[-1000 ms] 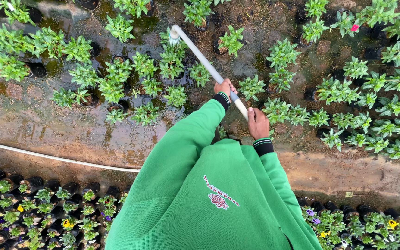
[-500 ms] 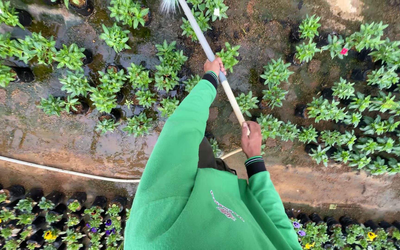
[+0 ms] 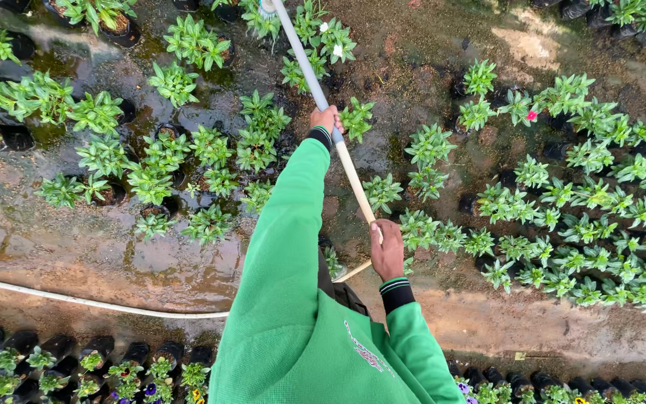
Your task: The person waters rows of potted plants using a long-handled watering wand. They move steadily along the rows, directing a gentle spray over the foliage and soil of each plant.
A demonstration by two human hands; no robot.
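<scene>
- Wand (image 3: 323, 105): a long pale watering pole, running from the top edge down to the lower hand, slanting right as it comes nearer. Against the frame half a second earlier it reaches further up and out, its head now cut off by the top edge.
- Left hand (image 3: 326, 118) is curled fully round the wand at mid-length, arm stretched out in a green sleeve (image 3: 285, 247); it sits higher in view than before.
- Right hand (image 3: 387, 249) is closed round the wand's near end, close to the body, much where it was, a little lower.
- Hose (image 3: 91, 303), thin and white, lies across the wet ground at lower left, as earlier.
- Potted plants (image 3: 211, 146) stand in wet soil under the wand; more green plants (image 3: 585, 194) fill the right side.
- A row of black pots (image 3: 61, 355) with small flowers lines the bottom edge.
</scene>
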